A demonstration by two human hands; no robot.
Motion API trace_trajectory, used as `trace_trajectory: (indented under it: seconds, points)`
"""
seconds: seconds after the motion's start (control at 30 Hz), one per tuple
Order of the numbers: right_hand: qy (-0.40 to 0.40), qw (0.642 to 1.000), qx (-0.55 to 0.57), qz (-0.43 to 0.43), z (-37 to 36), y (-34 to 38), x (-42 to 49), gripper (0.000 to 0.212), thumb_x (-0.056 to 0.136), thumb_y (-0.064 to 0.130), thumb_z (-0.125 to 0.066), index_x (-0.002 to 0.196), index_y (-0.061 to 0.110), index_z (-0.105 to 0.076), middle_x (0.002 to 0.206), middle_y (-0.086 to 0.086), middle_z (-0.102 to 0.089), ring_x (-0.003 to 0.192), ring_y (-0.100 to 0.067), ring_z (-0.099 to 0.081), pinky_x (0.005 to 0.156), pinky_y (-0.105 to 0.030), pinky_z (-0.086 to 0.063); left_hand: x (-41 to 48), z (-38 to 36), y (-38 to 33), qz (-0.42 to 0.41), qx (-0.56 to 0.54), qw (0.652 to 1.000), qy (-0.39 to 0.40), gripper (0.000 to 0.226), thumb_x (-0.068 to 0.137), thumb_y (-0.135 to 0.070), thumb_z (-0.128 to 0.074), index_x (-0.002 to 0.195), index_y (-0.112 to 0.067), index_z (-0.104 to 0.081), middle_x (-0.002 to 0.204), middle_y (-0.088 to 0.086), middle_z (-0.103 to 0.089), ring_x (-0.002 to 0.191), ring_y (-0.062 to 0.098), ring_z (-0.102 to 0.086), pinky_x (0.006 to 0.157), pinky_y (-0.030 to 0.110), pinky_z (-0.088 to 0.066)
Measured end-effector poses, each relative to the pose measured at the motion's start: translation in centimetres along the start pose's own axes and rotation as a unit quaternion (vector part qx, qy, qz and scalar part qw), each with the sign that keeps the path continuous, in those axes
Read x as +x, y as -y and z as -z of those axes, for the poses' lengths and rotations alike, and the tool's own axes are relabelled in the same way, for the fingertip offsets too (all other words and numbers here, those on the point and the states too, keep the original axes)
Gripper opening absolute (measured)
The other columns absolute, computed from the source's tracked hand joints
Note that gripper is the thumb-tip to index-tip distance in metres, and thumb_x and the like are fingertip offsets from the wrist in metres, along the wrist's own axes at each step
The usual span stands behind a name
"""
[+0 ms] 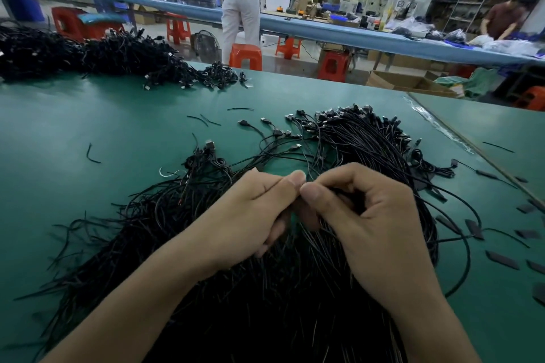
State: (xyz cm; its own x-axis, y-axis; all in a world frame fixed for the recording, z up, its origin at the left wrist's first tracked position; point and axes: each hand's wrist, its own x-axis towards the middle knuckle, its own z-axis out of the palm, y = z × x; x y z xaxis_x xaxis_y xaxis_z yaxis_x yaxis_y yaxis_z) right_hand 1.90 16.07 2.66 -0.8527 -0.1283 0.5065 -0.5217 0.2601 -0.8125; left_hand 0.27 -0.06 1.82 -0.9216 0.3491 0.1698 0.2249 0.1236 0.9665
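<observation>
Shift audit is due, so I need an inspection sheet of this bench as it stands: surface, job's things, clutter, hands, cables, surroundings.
Surface: green table mat, taped seam at right.
Job's things: black cable pile under both hands, plugs fanned at far end.
Clutter: short wire offcuts; flat black strips at right.
Hands: left hand and right hand pinch strands of the pile, thumb tips close together.
Cables: second heap far left.
Surroundings: red stools, cardboard box, standing person.

Head-worn, forward-down, seemingly near table [88, 115]
</observation>
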Motion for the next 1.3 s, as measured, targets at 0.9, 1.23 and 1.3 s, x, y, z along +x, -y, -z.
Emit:
trace_trajectory:
  seconds: [0.9, 1.23, 1.3]
  points:
    - [0.028, 0.999, -0.017, -0.011, 0.3, -0.2, -0.2, 0.013, 0.081, 0.026, -0.078, 0.073, 0.022, -0.069, 0.058, 0.012, -0.061, 0.051, -0.003, -0.049, 0.051, -0.017, -0.040, -0.1, -0.1, 0.3, 0.005, 0.055, 0.998, 0.002, 0.052, 0.105, -0.038, -0.041, 0.064, -0.016, -0.064, 0.046, -0.001, -0.059, 0.039, 0.016, -0.056, 0.041, 0.019, -0.042]
    - [0.061, 0.994, -0.024, -0.082, -1.2, -0.7, -0.4, 0.034, 0.085, 0.052, -0.053, 0.085, 0.027, -0.075, 0.060, 0.002, -0.061, 0.042, -0.002, -0.039, 0.041, -0.019, -0.029, -0.5, 1.6, -1.5, -0.038, -0.462, 0.885, 0.037, 0.037, 0.096, -0.038, -0.048, 0.075, -0.017, -0.071, 0.057, -0.009, -0.057, 0.048, 0.002, -0.056, 0.044, 0.013, -0.047]
    - [0.119, 0.987, -0.067, -0.080, -1.7, -0.6, -0.7, 0.030, 0.091, 0.049, -0.053, 0.090, 0.027, -0.073, 0.059, 0.000, -0.057, 0.041, -0.003, -0.037, 0.040, -0.017, -0.028, -0.1, 1.6, -1.3, -0.098, -0.458, 0.883, -0.032, 0.033, 0.094, -0.031, -0.051, 0.091, -0.012, -0.077, 0.079, -0.001, -0.073, 0.074, 0.011, -0.072, 0.063, 0.015, -0.056]
